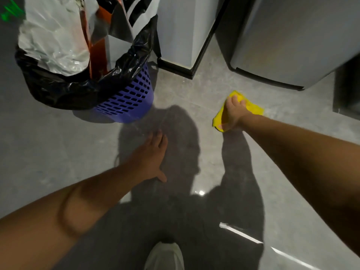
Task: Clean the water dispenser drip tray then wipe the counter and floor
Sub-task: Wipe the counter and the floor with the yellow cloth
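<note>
My right hand (232, 112) presses a yellow cloth (253, 108) flat against the glossy grey floor (194, 90), in front of two grey appliance bases. The cloth shows on both sides of the hand. My left hand (153, 156) rests palm down on the floor nearer to me, fingers spread, holding nothing. Neither the drip tray nor the counter is in view.
A purple slotted bin (130, 100) with a black liner, stuffed with plastic bags and paper, stands at the left. A grey cabinet base (181, 36) and a grey appliance (292, 45) stand at the back. My pale shoe (165, 256) is at the bottom edge.
</note>
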The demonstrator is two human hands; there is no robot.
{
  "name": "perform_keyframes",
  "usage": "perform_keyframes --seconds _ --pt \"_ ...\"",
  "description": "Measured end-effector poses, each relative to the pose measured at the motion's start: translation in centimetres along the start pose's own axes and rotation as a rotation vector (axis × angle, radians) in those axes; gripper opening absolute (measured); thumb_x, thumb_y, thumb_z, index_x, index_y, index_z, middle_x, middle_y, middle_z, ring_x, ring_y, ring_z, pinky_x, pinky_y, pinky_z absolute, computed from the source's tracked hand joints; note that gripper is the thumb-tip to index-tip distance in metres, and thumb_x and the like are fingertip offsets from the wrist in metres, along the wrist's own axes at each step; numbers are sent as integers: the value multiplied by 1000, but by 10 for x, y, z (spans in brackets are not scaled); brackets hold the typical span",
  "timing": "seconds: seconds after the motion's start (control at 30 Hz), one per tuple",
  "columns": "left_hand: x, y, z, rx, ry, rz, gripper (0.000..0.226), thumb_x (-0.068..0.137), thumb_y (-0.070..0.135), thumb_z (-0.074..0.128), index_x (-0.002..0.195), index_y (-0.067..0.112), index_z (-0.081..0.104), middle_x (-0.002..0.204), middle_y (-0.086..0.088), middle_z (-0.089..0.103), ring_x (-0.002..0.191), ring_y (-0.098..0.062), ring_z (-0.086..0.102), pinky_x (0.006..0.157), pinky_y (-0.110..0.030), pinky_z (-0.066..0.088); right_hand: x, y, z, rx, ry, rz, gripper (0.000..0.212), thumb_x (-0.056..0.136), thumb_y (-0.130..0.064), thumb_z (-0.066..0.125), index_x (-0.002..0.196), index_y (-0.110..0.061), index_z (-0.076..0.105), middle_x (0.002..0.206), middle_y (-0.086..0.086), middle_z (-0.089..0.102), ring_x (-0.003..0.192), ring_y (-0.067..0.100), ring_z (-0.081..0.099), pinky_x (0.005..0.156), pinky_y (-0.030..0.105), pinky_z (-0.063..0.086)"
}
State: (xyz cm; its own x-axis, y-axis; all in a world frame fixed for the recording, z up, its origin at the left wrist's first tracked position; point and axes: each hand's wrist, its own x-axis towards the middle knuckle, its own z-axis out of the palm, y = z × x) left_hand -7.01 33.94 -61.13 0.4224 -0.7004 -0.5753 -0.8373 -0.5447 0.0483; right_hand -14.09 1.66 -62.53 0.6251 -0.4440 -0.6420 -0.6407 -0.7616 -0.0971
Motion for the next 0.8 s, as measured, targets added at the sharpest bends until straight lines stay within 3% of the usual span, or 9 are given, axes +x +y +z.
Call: perform_keyframes --seconds 0.17,0.3,0.43,0.57,0.7,0.8 --pt "0 -3 3 -28 -14 -11 157 52 72 88 164 8 -3 173 -17 -10 159 -42 -4 122 -54 30 -14 -29 7 -542 -119 -585 130 78 -39 87 165 -15 -7 174 10 -12 159 40 -3 123 57 21" --pt "1 -4 2 -10 -42 -31 160 50 75 88 164 9 -2 174 -17 -10 159 -42 -3 123 -55 30 -55 -17 35 -622 -131 -695 133 75 -44 87 165 -16 -8 174 6 -9 159 35 -2 119 61 27" --pt "3 6 -14 83 -63 -42 160 45 81 85 162 4 7 169 -22 8 155 -45 15 115 -54 40 -119 22 91 -426 -127 -542 125 85 -41 79 164 -21 -15 172 2 -23 158 34 -14 123 65 13" --pt "-1 22 -27 169 -91 -16 148 47 77 87 154 0 20 157 -25 23 139 -43 42 105 -49 48 -186 34 156 -31 -78 -179 126 85 -48 77 163 -24 -19 170 -3 -27 158 32 -17 122 65 8" --pt "-3 41 -36 241 -137 -53 141 54 67 91 153 -5 19 155 -30 25 137 -47 43 111 -49 44 -232 37 195 336 18 184 128 83 -51 78 162 -25 -19 171 -5 -26 158 30 -18 122 64 10" --pt "-3 41 -37 233 -156 -71 145 58 67 90 156 -6 12 162 -33 16 146 -49 35 116 -49 39 -229 49 191 464 58 355 128 83 -49 80 163 -23 -16 172 -1 -21 159 32 -13 121 66 14"
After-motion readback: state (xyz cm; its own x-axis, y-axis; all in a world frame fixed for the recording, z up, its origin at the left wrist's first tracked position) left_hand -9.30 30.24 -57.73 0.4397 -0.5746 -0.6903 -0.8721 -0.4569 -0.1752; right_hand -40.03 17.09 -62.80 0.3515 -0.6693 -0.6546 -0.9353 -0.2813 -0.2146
